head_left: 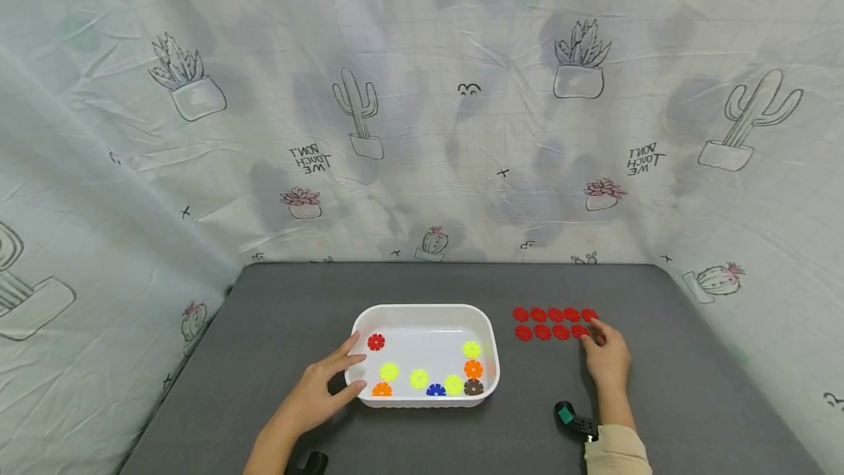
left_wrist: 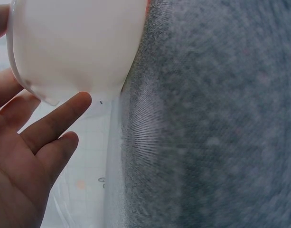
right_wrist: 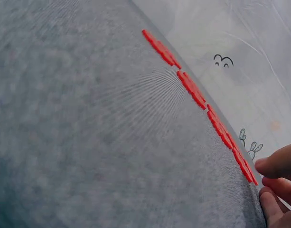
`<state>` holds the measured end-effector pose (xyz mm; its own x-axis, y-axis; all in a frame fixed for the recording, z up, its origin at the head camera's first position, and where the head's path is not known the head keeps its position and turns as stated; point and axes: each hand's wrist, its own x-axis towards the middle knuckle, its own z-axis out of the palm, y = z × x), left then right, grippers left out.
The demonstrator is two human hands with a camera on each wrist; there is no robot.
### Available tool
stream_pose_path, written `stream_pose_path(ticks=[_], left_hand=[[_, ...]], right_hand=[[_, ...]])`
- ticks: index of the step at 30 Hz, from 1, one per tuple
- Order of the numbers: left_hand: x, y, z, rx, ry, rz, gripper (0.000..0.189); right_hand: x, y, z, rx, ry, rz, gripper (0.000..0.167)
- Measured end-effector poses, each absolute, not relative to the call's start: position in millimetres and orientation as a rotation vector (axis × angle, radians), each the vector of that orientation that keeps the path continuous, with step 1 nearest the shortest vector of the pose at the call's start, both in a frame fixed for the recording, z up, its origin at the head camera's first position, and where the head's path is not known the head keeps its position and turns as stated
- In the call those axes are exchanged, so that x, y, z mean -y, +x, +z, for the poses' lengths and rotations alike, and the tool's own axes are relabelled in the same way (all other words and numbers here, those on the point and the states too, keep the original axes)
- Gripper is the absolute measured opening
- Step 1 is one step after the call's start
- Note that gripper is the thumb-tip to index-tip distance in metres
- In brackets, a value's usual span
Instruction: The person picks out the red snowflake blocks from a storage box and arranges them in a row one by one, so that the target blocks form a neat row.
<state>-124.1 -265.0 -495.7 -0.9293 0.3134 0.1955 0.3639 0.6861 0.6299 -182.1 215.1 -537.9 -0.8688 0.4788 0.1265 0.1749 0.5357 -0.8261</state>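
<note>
My left hand point(head_left: 323, 385) holds the left end of a white plastic tray point(head_left: 422, 307), fingers and thumb over its rim. In the left wrist view two fingers stretch along the outside of the tray wall point(left_wrist: 83, 42). Inside the tray lie several notched plastic discs: a red disc point(head_left: 376, 342), a blue disc point(head_left: 436, 390), a dark grey disc point(head_left: 473, 387), plus orange and yellow-green ones. My right hand point(head_left: 608, 361) rests at the right end of two rows of red notched discs point(head_left: 556, 314), with index finger and thumb apart at the end discs.
Grey cloth covers the table point(head_left: 290, 314). A white curtain point(head_left: 422, 130) with printed cacti hangs behind it and at both sides. A black strap device with a green patch point(head_left: 567, 414) sits by the right wrist, and a dark one point(head_left: 315, 462) by the left.
</note>
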Motion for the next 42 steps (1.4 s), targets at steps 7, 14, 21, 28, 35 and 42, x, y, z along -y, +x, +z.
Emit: stream_pose_path(ticks=[7,14,21,28,35,42], left_hand=[[265,-125,-496,2.814,-0.556,-1.075,0.044],[266,-125,-495,2.794,-0.571,-1.075,0.044],[267,-124,-495,2.784,-0.582,-1.075,0.045],[267,-123,-495,2.792,-0.584,-1.069,0.046],[268,-124,-495,2.774,-0.614,-1.053,0.048],[268,-123,-497,2.775,-0.626,-1.067,0.048]], right_hand=[[-214,-183,-530,2.409,-0.594,1.365,0.046],[-199,-182,-515,2.397,-0.48,1.416,0.05],[-169,-185,-504,2.416,-0.245,1.438,0.051],[-134,-183,-488,2.348,-0.027,1.606,0.053],[-83,-160,-451,2.306,0.158,1.681,0.046],[-38,-160,-456,2.258,0.42,1.772,0.044]])
